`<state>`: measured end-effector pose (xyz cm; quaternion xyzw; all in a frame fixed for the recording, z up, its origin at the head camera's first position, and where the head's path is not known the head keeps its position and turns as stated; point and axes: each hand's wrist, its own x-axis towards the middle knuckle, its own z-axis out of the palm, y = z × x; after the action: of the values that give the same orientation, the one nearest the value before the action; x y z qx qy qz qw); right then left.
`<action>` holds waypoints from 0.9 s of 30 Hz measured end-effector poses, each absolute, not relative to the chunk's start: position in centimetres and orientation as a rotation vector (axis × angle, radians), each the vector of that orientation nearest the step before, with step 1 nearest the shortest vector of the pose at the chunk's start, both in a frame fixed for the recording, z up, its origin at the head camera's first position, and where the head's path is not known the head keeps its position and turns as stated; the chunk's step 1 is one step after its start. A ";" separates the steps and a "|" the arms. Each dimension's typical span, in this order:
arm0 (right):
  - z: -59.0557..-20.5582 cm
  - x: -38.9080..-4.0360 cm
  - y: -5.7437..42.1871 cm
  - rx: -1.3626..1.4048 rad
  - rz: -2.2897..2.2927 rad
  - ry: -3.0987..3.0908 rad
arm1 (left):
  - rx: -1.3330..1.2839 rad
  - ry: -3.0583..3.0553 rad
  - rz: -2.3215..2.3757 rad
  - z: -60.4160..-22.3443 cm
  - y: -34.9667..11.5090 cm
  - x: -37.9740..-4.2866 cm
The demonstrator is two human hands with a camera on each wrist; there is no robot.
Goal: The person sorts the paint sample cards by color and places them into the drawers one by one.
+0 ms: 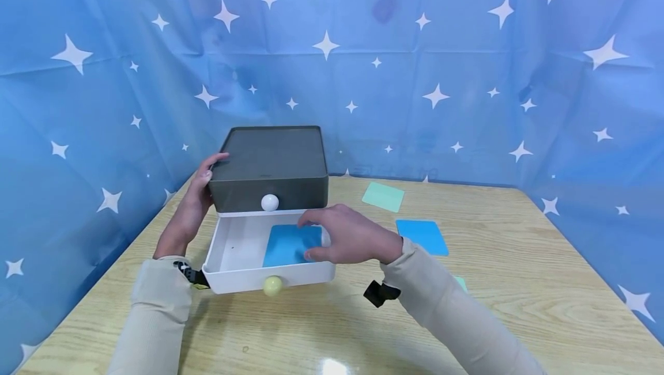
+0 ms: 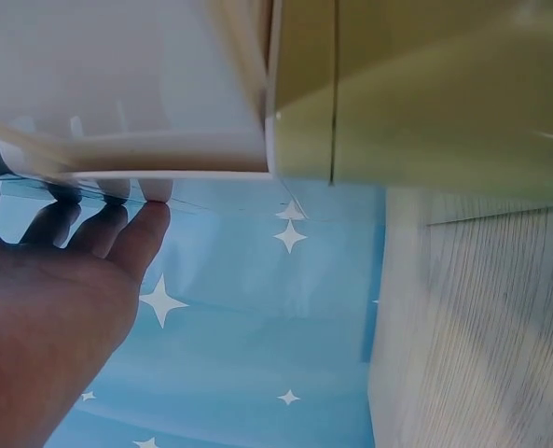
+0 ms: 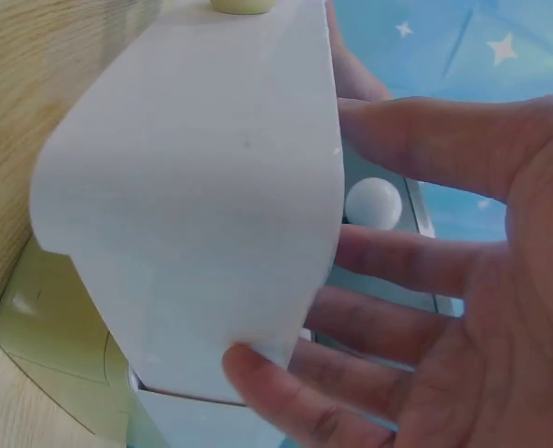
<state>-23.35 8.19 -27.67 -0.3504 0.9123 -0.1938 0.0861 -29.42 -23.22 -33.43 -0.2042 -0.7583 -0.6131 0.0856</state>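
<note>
The right hand (image 1: 347,234) reaches over the right wall of a white plastic drawer (image 1: 259,279), its fingers and thumb spread apart and not closed round anything. Beneath the fingertips, a flat blue square card (image 1: 287,248) lies on the drawer's floor, toward the right side; whether the fingers touch it is hard to tell. The left hand (image 1: 196,190) is unclenched, resting against the left side of a dark grey rectangular box (image 1: 270,156), one finger over its top edge.

The drawer stands pulled out below the grey box, with a round pale yellow-green knob (image 1: 272,286) on its front. A round white knob (image 1: 270,202) sits on the grey front above. In the left wrist view, an olive-green casing (image 2: 444,93) adjoins the drawer.

To the right, on a light wood-grain tabletop (image 1: 544,283), lie a mint-green card (image 1: 383,196) and, nearer, a second blue card (image 1: 422,237). A green sliver (image 1: 460,283) shows beside the right beige sleeve (image 1: 451,306). Behind hangs a blue curtain (image 1: 384,75) patterned with white four-pointed stars.
</note>
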 end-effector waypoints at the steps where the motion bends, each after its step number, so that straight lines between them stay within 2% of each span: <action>1: -27.6 -23.3 8.5 -1.048 -0.598 2.725 | -0.608 -2.260 -1.828 -33.4 -23.2 -29.4; 7: -26.7 -23.4 11.7 -1.061 -0.783 2.790 | -0.594 -2.241 -1.852 -33.3 -23.0 -29.5; 13: -27.4 -24.6 16.8 -0.886 -0.760 2.924 | -0.585 -2.259 -1.844 -33.4 -23.0 -29.4; 20: -31.7 -27.2 21.7 -0.472 -0.383 3.000 | -0.581 -2.255 -1.830 -33.5 -23.2 -29.4; 27: -36.4 -29.1 23.9 -0.081 -0.196 2.888 | -0.579 -2.268 -1.814 -33.5 -23.2 -29.4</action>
<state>-29.06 23.87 -36.41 -0.0279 0.9898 -0.0672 0.1228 -29.38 -23.17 -33.52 -0.1946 -0.7629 -0.6100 0.0899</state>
